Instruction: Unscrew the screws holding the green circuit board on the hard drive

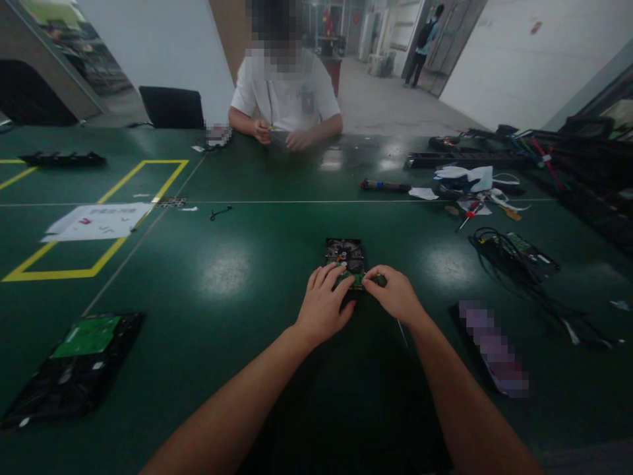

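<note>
A hard drive [345, 251] is being worked on by two bare hands, and it is lying on the green surface [222, 330], just in front of the person, near the middle of the view. Its long axis, as far as can be judged, is being directed away from the person, almost straight toward the opposite side. The end with the green circuit board [357, 282] is being pointed to the person, while the dark metal end is being pointed to the far side. The near end is being partly covered by the left hand [324, 300]. The fingers of this hand are being spread apart, bent over the drive and rested on its top, not closed. At the near right corner, the drive is being met by the right hand [398, 295]. Its thumb and forefinger are being brought near each other at the tips, but it cannot be told whether they are fully closed or whether something small is being gripped. Beside the right wrist a thin pale rod [403, 333] is being seen.

To the right, black cables [531, 280] are being laid partly over another board [527, 254]. At the left, a black panel [74, 376] is being placed slantwise. Across the surface, something thin is being handled by a co-worker in white [289, 92].
</note>
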### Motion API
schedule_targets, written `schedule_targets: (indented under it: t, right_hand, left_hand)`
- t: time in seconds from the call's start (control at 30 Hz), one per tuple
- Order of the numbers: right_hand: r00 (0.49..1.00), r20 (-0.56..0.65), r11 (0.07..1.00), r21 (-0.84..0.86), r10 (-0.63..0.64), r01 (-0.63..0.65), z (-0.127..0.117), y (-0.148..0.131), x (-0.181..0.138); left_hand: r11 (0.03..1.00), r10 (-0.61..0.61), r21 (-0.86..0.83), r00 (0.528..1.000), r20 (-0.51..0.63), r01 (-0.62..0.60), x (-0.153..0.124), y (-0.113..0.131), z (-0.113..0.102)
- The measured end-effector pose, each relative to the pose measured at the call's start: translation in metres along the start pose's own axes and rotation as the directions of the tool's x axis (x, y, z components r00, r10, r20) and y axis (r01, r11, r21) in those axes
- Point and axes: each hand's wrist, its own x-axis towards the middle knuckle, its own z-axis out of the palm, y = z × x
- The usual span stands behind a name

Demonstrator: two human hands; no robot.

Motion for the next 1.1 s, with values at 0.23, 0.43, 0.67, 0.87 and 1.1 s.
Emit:
schedule_targets:
  t: [0.23, 0.43, 0.67, 0.87, 1.1]
  right_hand:
    - [0.999, 0.036, 1.000, 0.018, 0.013, -0.013, 0.0006, 0.0040, 0.0016]
    - [0.999, 0.035, 0.999, 0.010, 0.034, -0.034, -0.0002, 0.0011, -0.0008]
    - [0.988, 0.060, 0.961, 0.228, 0.143, -0.153, 0.0017, -0.0004, -0.0019]
    - [0.917, 0.231, 0.790, 0.468, 0.324, -0.397, 0.0030, 0.0007, -0.0007]
    - [0.909, 0.159, 0.615, 0.691, 0.384, -0.380, -0.0042, 0.0064, -0.0014]
  left_hand:
    - [1.000, 0.005, 0.015, 1.000, 0.005, -0.005, 0.0004, -0.0004, 0.0010]
    - [0.999, 0.014, 0.041, 1.000, 0.004, -0.015, 0.0010, 0.0003, 0.0017]
    - [1.000, 0.012, -0.010, 1.000, -0.024, -0.013, 0.0000, 0.0006, 0.0020]
    - [0.998, 0.020, 0.060, 1.000, -0.008, -0.019, -0.0002, 0.0013, 0.0017]
    - [0.997, 0.048, 0.062, 0.998, -0.031, -0.046, -0.0001, 0.0011, 0.0011]
